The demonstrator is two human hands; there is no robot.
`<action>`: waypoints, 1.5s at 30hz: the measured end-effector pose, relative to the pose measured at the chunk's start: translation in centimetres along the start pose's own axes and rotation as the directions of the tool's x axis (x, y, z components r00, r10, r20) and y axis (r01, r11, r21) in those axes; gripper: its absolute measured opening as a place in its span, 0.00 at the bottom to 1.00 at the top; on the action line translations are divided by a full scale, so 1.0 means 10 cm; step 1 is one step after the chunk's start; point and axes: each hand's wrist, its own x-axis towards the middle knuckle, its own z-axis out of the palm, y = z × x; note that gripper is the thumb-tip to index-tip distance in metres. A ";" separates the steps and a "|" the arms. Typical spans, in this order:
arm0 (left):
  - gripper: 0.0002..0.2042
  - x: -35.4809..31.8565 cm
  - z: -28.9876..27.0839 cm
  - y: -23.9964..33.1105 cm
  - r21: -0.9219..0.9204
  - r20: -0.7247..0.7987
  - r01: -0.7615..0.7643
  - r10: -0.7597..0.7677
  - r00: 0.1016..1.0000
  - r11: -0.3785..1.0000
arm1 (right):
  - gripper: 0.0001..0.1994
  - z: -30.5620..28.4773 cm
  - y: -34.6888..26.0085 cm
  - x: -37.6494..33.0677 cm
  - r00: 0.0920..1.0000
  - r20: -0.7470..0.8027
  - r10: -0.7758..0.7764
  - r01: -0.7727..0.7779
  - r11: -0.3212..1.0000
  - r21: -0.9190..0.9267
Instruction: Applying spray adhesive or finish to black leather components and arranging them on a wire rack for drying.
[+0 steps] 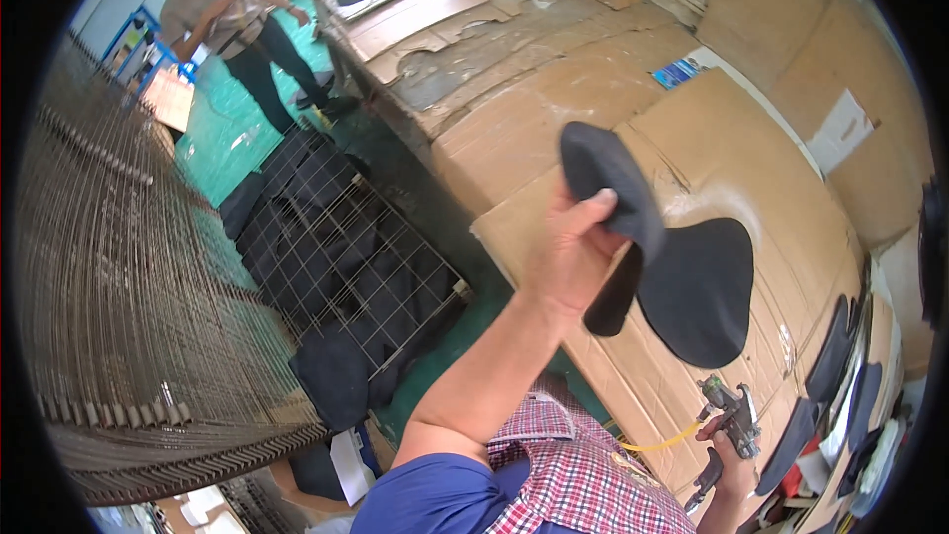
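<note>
- Wire mesh crate (346,257) on the floor left of the bench, loaded with dark cut fabric pieces (381,287); a few more spill onto the floor at its near corner.
- Left hand (568,252) raised over the bench edge, fingers and thumb pinched shut on a black curved fabric shoe-upper piece (608,183), which folds over the thumb and hangs down behind the palm.
- A second flat black fabric piece (702,287) lies on the bench just right of that hand, apparently apart from the held one.
- Right hand (732,465) low at the bench's near edge, fingers wrapped closed around the grip of a metal spray gun (727,410) with a yellow hose (657,445) trailing left.
- Bench top covered in flattened brown cardboard sheets (593,109), stained and torn further back.
- Stack of dark pieces standing on edge (835,356) along the right rim.
- Large curved wire rack (119,316) fills the left side.
- Green floor (222,129); another person (232,20) stands at far left, hand on the far bench.
</note>
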 end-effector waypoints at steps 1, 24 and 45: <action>0.22 -0.03 -0.14 0.17 0.029 -0.069 -0.060 0.062 0.996 0.998 | 0.26 0.07 -0.04 0.04 0.999 0.026 0.046 -0.045 0.999 -0.010; 0.30 -1.85 -3.86 1.63 0.417 -0.730 -0.523 0.617 0.295 0.743 | 0.29 1.53 -0.11 0.32 0.910 0.374 0.177 -0.088 0.966 -0.242; 0.31 -1.90 -4.01 1.97 0.580 -0.651 -0.431 0.712 0.263 0.691 | 0.28 1.93 0.15 0.66 0.819 0.500 0.284 -0.083 0.919 -0.386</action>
